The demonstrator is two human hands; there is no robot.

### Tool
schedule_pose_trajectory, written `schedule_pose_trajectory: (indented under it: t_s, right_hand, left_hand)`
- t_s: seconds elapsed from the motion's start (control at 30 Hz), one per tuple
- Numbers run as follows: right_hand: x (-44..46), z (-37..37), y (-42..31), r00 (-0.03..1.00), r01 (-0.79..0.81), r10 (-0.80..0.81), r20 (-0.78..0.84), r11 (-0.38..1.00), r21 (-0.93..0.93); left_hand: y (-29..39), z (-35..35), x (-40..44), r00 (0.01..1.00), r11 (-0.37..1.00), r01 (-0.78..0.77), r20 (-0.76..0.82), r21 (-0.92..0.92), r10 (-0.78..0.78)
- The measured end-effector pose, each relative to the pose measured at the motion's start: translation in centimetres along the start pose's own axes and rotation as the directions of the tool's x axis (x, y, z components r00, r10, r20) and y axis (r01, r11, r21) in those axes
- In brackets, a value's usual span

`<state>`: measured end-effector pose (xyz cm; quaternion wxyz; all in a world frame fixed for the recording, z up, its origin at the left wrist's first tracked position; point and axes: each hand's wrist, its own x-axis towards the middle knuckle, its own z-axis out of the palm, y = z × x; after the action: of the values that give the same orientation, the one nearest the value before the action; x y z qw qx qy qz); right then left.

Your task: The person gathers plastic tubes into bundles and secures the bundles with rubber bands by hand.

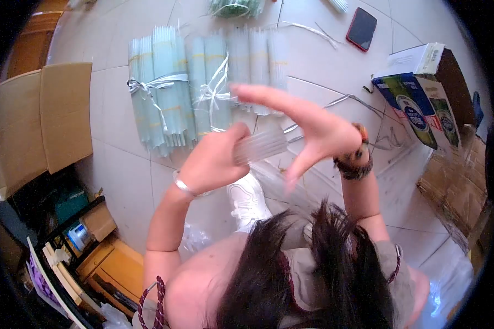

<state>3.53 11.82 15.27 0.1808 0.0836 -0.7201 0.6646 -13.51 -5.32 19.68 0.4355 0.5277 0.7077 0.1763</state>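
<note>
My left hand (217, 156) is closed around a bundle of thin clear plastic tubes (264, 145), whose ends stick out to the right of the fist. My right hand (313, 126) is open just beside those ends, thumb and fingers spread wide, slightly blurred. Ahead of both hands lie tube bundles on the floor, held with yellow bands. Silver ribbon is tied in a bow round the left group (164, 109) and round the middle group (210, 66). More clear tubes (259, 49) lie to their right. Some blurred clear material below my hands cannot be made out.
A red-edged phone (361, 29) and loose silver ribbon (351, 97) lie on the tiled floor. To the right stands a printed carton (417, 98) above brown cardboard (455, 181). A cardboard box (44, 126) is at left, a wooden drawer (115, 268) below it.
</note>
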Motion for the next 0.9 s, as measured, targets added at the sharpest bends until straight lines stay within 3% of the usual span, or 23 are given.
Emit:
schedule_pose_trajectory:
  t_s: [0.07, 0.1, 0.13, 0.2, 0.23, 0.3, 0.37, 0.4, 0.43, 0.5, 0.53, 0.57, 0.6, 0.63, 0.67, 0.73, 0.8, 0.83, 0.87, 0.9]
  right_hand:
    - [1.2, 1.6, -3.9, 0.974, -0.052, 0.110, 0.196, 0.958, -0.282]
    - [1.3, 2.5, -5.2, 0.943, -0.052, 0.182, 0.278, 0.907, -0.417]
    - [1.0, 3.7, -5.0, 0.973, 0.117, -0.023, 0.231, 0.908, -0.402]
    - [-0.7, 3.6, -4.1, 0.922, 0.004, -0.002, 0.386, 1.000, -0.004]
    - [-2.4, 2.9, -1.1, 0.917, 0.022, -0.155, 0.367, 0.940, 0.342]
    - [-2.0, 2.0, 0.9, 0.976, -0.019, -0.161, 0.149, 0.615, 0.788]
    - [-0.7, 1.6, -0.2, 0.977, 0.008, 0.205, -0.060, 0.243, 0.970]
    - [-0.4, 1.6, 0.1, 0.964, 0.029, 0.248, -0.095, 0.256, 0.966]
    - [-0.1, 1.5, 0.4, 0.948, 0.049, 0.289, -0.130, 0.271, 0.961]
    - [0.1, 1.5, 1.9, 0.992, -0.026, 0.106, -0.067, 0.697, 0.716]
    - [0.1, 1.5, 2.0, 0.999, -0.033, 0.043, -0.009, 0.867, 0.497]
    - [0.2, 1.3, 0.8, 0.995, -0.079, 0.066, 0.073, 0.979, 0.189]
    - [0.4, 1.2, -0.9, 0.982, -0.099, 0.120, 0.143, 0.984, -0.145]
    - [1.7, 1.8, -3.8, 0.925, -0.187, 0.275, 0.260, 0.929, -0.319]
    - [1.1, 3.6, -3.1, 0.971, 0.018, 0.097, 0.217, 0.880, -0.475]
    - [0.7, 4.9, -2.8, 0.987, 0.154, -0.114, 0.113, 0.875, -0.459]
    - [-1.1, 4.9, 1.5, 0.919, 0.348, -0.357, 0.166, 0.934, 0.080]
    - [-1.4, 4.9, 1.8, 0.949, 0.280, -0.313, 0.038, 0.892, 0.356]
    - [-1.7, 4.9, 2.1, 0.960, 0.263, -0.263, -0.092, 0.751, 0.606]
    - [-1.5, 5.1, 0.6, 0.971, 0.184, 0.027, -0.238, 0.548, 0.816]
  left_hand:
    - [-3.8, 3.1, 1.1, 0.985, 0.986, -0.113, -0.119, 0.125, 0.128]
    - [-4.3, 3.2, 1.6, 0.989, 0.999, 0.041, -0.141, 0.032, -0.036]
    - [-4.5, 2.7, 2.0, 0.979, 0.971, 0.108, -0.145, -0.213, -0.141]
    - [-4.8, 1.4, 2.3, 0.940, 0.734, 0.205, -0.078, -0.648, -0.332]
    - [-4.3, 0.8, 2.1, 0.954, 0.628, 0.071, -0.132, -0.775, -0.269]
    - [-2.8, -0.3, 0.8, 0.946, 0.344, -0.198, -0.271, -0.918, -0.178]
    - [-2.5, -0.6, -0.5, 0.957, 0.483, -0.221, -0.283, -0.847, -0.058]
    - [-2.0, -0.7, -1.1, 0.961, 0.545, -0.234, -0.275, -0.805, 0.008]
    - [-1.0, -1.0, -1.6, 0.972, 0.795, -0.169, -0.232, -0.583, 0.036]
    - [0.8, -1.1, -1.4, 0.994, 0.982, -0.091, -0.079, -0.163, 0.079]
    - [1.3, -0.9, -1.2, 0.997, 0.995, -0.076, -0.002, 0.071, 0.077]
    - [1.1, 0.0, -0.9, 0.998, 0.981, 0.034, 0.036, 0.192, -0.042]
    - [-0.6, 1.1, -0.4, 0.999, 0.982, -0.043, 0.023, 0.184, 0.039]
    - [-3.0, 2.2, 0.3, 0.993, 0.977, -0.121, 0.007, 0.175, 0.121]
    - [-3.1, 2.1, 0.6, 1.000, 0.997, -0.029, 0.005, -0.077, 0.029]
    - [-3.2, 1.5, 1.3, 0.987, 0.858, 0.137, -0.001, -0.496, -0.159]
    - [-3.6, 0.7, 1.9, 0.935, 0.576, 0.260, 0.054, -0.775, -0.349]
    - [-4.2, 0.6, 1.6, 0.958, 0.335, 0.111, 0.011, -0.936, -0.288]
    - [-3.7, 0.6, 1.2, 0.961, 0.360, 0.010, -0.090, -0.933, -0.261]
    - [-2.8, 0.4, 0.9, 0.954, 0.383, -0.091, -0.190, -0.919, -0.230]
